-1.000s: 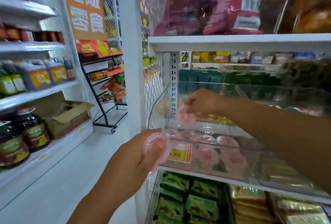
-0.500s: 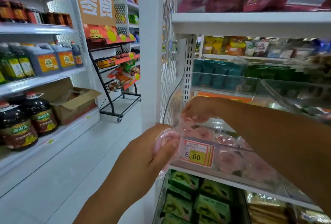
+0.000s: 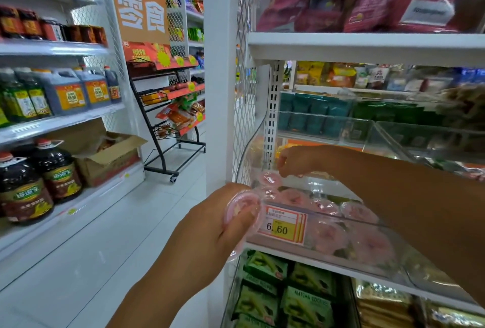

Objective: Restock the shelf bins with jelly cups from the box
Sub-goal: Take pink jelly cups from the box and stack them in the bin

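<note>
Just outside the bin (image 3: 349,218), left hand (image 3: 207,228) grips a jelly cup (image 3: 242,207).

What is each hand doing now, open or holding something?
Left hand: holds a pink jelly cup.
Right hand: over the bin, at another cup; grip cannot be told.

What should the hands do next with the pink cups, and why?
Probably the left hand should lift its cup over the front wall of the bin and set it down inside. It grips that cup just outside the bin, by the price tag, while the right hand is at the back corner, over another cup.
</note>
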`<state>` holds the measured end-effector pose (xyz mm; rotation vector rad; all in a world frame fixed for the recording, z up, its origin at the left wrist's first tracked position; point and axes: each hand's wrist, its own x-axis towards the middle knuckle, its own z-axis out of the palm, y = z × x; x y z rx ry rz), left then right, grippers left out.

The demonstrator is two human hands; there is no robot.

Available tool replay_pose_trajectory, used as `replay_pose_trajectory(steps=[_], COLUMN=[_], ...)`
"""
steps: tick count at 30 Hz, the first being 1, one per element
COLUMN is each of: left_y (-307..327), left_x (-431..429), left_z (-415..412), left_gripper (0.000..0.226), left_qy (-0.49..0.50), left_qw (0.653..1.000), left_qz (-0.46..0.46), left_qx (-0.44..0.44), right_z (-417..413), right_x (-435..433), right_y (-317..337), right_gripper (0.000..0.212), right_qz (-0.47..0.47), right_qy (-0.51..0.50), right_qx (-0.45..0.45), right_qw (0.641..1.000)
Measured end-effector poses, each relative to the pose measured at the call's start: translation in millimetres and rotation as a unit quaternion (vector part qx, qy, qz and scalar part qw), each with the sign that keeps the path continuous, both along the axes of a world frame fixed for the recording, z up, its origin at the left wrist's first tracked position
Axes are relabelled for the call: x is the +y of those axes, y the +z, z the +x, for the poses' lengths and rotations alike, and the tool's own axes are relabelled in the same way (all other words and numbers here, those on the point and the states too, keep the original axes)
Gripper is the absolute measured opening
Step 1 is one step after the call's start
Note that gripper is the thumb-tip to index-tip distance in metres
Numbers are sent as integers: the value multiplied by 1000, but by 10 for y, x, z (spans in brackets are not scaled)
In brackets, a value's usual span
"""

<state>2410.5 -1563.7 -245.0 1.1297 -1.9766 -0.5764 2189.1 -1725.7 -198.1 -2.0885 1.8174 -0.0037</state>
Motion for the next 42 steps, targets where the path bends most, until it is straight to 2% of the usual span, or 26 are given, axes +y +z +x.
replay_pose_trajectory(steps=[5,9,12,14,21,24,28,32,36,40,42], left_y=[-21,-17,-15,-23,-3,2,0,-16,-28,-36,-24], left_x=[-12,-9,-12,-14,8,9,13,7,4,0,13], left_z=[-18,-19,-21,-19,-25,-29,-31,-33,-34,-30,-34], left_gripper=[43,43,43,44,51,50,49,47,43,38,39], left_qy=[-3,-3,-3,-3,-1,1,2,2,6,10,7], left_qw=[1000,1000,1000,1000,1000,1000,1000,1000,1000,1000,1000], left_qz=[0,0,3,8,11,12,9,10,12,8,5], left_qx=[6,5,5,7,8,8,9,9,4,-4,-7], right_z=[-102,-112,-155,-167,-147,-213,-277,-293,-299,-293,-281], right_x=[47,28,38,66,21,-1,39,16,23,50,107], right_y=[-48,16,75,53,-26,73,113,40,-51,-35,50], right_gripper=[37,39,46,47,32,34,37,33,41,40,47], right_qz=[28,56,88,111,37,6,42,26,39,47,47], right_qy=[-6,-35,-61,-62,-66,-70,-68,-81,-93,-73,-59], right_qx=[3,-25,16,-13,-74,-53,-62,-50,-29,-20,7], right_qw=[1000,998,994,992,994,996,995,995,995,996,997])
